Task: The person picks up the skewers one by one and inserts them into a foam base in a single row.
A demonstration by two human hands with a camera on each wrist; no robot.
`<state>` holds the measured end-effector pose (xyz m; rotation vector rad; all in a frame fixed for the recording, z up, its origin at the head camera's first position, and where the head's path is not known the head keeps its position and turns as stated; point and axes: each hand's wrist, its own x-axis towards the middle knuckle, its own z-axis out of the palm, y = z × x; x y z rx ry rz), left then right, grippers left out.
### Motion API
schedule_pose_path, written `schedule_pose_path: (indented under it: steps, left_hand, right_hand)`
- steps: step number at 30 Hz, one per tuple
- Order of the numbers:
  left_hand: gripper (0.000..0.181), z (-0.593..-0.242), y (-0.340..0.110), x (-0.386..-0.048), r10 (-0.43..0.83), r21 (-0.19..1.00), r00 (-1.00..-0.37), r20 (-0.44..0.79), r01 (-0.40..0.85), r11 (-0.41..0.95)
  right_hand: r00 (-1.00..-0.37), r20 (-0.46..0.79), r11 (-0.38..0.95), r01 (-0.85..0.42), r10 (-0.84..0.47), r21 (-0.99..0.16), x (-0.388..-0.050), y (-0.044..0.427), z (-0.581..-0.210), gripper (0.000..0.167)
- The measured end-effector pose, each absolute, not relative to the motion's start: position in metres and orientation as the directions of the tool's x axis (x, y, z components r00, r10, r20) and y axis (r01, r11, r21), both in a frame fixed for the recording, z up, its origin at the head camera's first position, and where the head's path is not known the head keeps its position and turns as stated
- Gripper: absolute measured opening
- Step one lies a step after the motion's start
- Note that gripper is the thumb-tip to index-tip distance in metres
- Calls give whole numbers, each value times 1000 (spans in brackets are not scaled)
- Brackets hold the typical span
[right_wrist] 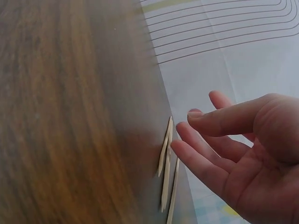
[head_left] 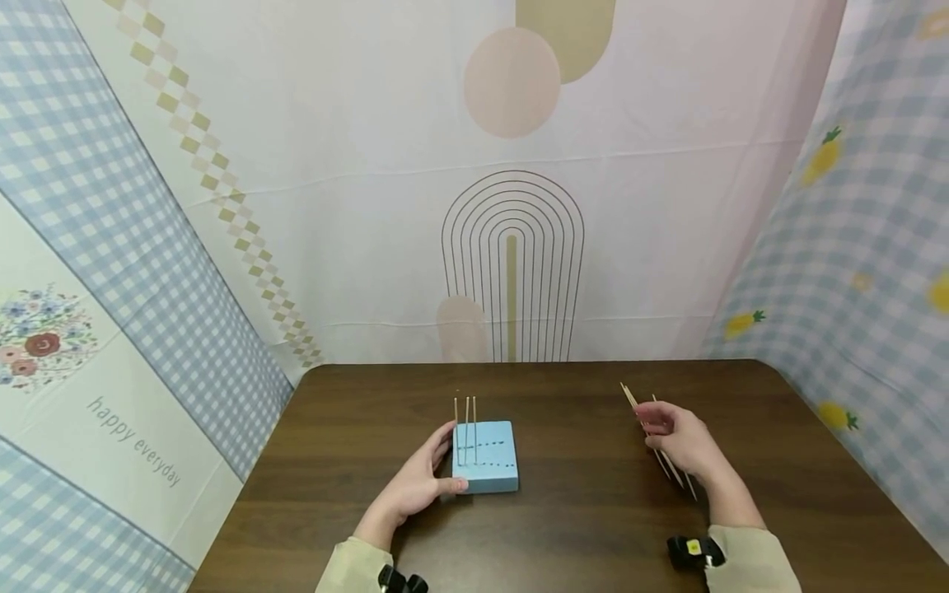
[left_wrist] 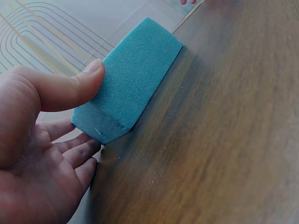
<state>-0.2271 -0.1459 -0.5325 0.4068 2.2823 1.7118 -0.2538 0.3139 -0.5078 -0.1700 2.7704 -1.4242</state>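
Sleeves of pale cream cloth [head_left: 352, 567], each with a small black device [head_left: 688, 552] at the wrist, lie nearest, above a dark brown wood-grained table [head_left: 571, 511]. Beyond them the left hand [head_left: 413, 487] grips the left side of a light-blue rectangular foam block [head_left: 493, 481], thumb against its near face, three thin pale wooden sticks [head_left: 475, 420] upright in it, while the right hand [head_left: 682, 441], loosely spread with nothing grasped, is over several loose pointed wooden sticks [head_left: 673, 471], contact impossible to tell, well right of the block. Farthest hangs a white cloth [head_left: 371, 247] printed with nested arches.
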Motion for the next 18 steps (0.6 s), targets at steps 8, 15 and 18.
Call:
schedule_pose_path:
  steps: [8, 15, 18]
  left_hand:
    - [102, -533, -146, -227, 369, 963, -928, -42, 61, 261]
    - [102, -532, -146, -227, 371, 964, -928, -44, 59, 261]
    - [102, -531, -145, -227, 374, 964, -927, -42, 60, 258]
  right_hand:
    - [-995, 11, 584, -69, -103, -809, -255, 313, -511, 52]
    - [-992, 7, 585, -78, -124, -807, -255, 312, -511, 51]
    - [-991, 7, 584, -83, -131, -807, -255, 310, -511, 51]
